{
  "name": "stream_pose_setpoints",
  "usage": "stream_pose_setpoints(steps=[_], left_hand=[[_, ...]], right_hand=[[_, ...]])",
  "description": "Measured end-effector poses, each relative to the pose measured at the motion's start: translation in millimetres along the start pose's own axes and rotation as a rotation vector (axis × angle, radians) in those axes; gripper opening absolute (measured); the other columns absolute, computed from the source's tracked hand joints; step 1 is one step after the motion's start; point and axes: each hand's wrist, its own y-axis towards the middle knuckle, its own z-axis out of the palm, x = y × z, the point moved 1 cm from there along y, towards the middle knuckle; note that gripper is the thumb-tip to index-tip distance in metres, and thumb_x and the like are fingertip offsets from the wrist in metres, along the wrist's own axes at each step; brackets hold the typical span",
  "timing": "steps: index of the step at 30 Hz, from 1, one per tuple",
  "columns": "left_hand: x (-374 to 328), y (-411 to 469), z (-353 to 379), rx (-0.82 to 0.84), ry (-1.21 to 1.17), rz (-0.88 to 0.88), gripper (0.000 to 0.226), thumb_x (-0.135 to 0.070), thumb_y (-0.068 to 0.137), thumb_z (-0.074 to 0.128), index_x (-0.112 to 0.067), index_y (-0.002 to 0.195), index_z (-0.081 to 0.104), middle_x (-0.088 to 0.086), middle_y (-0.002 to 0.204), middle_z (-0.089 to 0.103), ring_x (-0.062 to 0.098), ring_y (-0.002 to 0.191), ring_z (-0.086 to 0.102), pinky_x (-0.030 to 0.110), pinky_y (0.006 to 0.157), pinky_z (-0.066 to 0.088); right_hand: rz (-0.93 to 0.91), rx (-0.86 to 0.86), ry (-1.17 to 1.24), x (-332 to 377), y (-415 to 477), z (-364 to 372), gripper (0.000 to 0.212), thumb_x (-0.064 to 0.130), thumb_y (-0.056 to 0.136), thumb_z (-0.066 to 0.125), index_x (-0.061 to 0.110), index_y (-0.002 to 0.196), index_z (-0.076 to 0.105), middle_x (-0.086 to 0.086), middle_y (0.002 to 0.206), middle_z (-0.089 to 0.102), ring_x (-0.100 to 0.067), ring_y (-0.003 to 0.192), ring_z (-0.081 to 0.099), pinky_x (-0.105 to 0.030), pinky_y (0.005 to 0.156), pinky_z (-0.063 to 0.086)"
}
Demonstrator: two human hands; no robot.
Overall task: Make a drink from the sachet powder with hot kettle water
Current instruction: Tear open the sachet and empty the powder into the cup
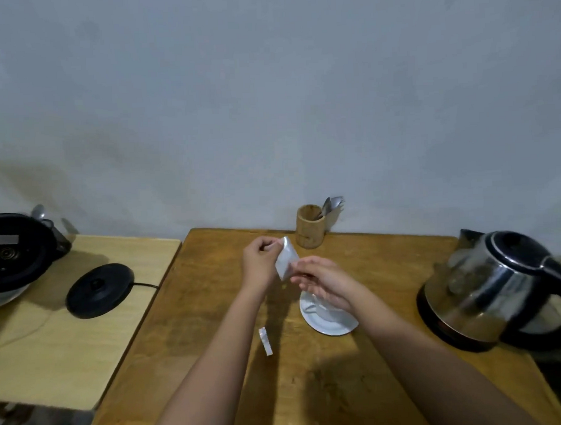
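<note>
A silver sachet (pixel 286 258) is held up above the brown table (pixel 188 345). My left hand (pixel 259 261) pinches its top corner and my right hand (pixel 324 282) pinches its lower right edge. Below my right hand a white cup stands on a white saucer (pixel 338 325); the cup is mostly hidden by the hand. A torn-off silver strip (pixel 266 341) lies on the table left of the saucer. A steel kettle (pixel 498 289) with a black lid and handle stands at the right edge of the table.
A wooden holder (pixel 309 226) with spoons and a fork stands at the back of the table by the wall. On a lighter table to the left lie a black kettle base (pixel 99 290) with its cord and a black-lidded appliance (pixel 14 256).
</note>
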Motion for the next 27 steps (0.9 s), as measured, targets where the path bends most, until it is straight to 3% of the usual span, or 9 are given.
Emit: stream_pose_setpoints(steps=[4,7,10,12,16,19,22,27], left_hand=[[1.5,-1.5,44.8,0.043,-0.07,-0.083,0.007,-0.01,0.081,0.059,-0.008,0.084,0.065,0.005,0.078,0.063,0.017,0.073,0.055,0.031,0.07,0.046],[7.8,-2.1,67.0,0.193,-0.041,-0.109,0.007,-0.009,0.083,0.059,-0.011,0.077,0.062,0.002,0.072,0.059,0.017,0.072,0.054,0.034,0.073,0.046],[18.4,0.3,78.8,0.341,0.03,-0.139,0.01,-0.008,0.082,0.06,-0.012,0.073,0.06,0.009,0.074,0.06,0.023,0.076,0.056,0.037,0.074,0.048],[26.9,0.9,85.4,0.393,0.107,-0.147,0.01,-0.008,0.081,0.061,-0.011,0.072,0.058,0.007,0.07,0.059,0.02,0.069,0.055,0.033,0.069,0.048],[39.7,6.0,96.0,0.448,0.23,-0.167,0.019,-0.004,0.076,0.065,-0.017,0.067,0.054,0.001,0.061,0.053,0.017,0.064,0.051,0.034,0.07,0.047],[47.0,12.3,99.9,0.482,0.3,-0.186,0.021,-0.002,0.073,0.069,-0.015,0.082,0.056,0.0,0.061,0.052,0.018,0.066,0.052,0.036,0.074,0.048],[49.7,16.0,103.2,0.546,0.383,-0.134,0.035,-0.004,0.074,0.069,-0.011,0.105,0.056,-0.001,0.066,0.051,0.017,0.07,0.051,0.028,0.068,0.045],[54.2,20.2,104.3,0.61,0.594,0.112,0.021,-0.014,0.076,0.069,-0.012,0.097,0.065,0.005,0.095,0.064,0.019,0.086,0.057,0.023,0.07,0.041]], right_hand=[[-0.042,-0.148,0.104,6.3,-9.2,-30.8,0.002,0.009,0.088,0.061,0.008,0.088,0.059,-0.007,0.071,0.067,-0.002,0.048,0.061,-0.01,0.045,0.049],[0.0,-0.234,0.144,6.1,-17.6,-54.6,0.004,0.009,0.09,0.059,0.01,0.086,0.057,-0.002,0.058,0.069,-0.006,0.049,0.065,-0.015,0.044,0.052],[0.05,-0.295,0.23,3.1,-22.2,-73.3,0.005,0.006,0.092,0.055,0.009,0.09,0.052,-0.008,0.077,0.064,-0.018,0.071,0.065,-0.024,0.051,0.059],[0.057,-0.333,0.226,-1.9,-21.7,-85.3,0.007,0.003,0.091,0.055,0.006,0.096,0.051,-0.01,0.083,0.062,-0.018,0.072,0.065,-0.024,0.052,0.059],[0.027,-0.411,0.01,-9.0,-15.5,-98.5,0.009,0.003,0.091,0.056,0.011,0.089,0.052,-0.005,0.073,0.058,-0.004,0.043,0.06,-0.018,0.049,0.054],[0.003,-0.468,-0.166,-10.3,-6.5,-105.8,0.013,0.001,0.09,0.057,0.011,0.087,0.049,-0.005,0.068,0.052,-0.011,0.052,0.051,-0.014,0.038,0.044],[-0.072,-0.475,-0.46,-10.4,0.3,-112.2,0.019,0.001,0.086,0.061,0.014,0.084,0.048,0.0,0.066,0.047,-0.009,0.057,0.044,-0.014,0.045,0.04],[-0.213,-0.43,-0.892,-5.2,4.1,-108.2,0.03,0.001,0.082,0.059,0.021,0.068,0.041,0.004,0.062,0.039,-0.008,0.056,0.035,-0.022,0.053,0.03]])
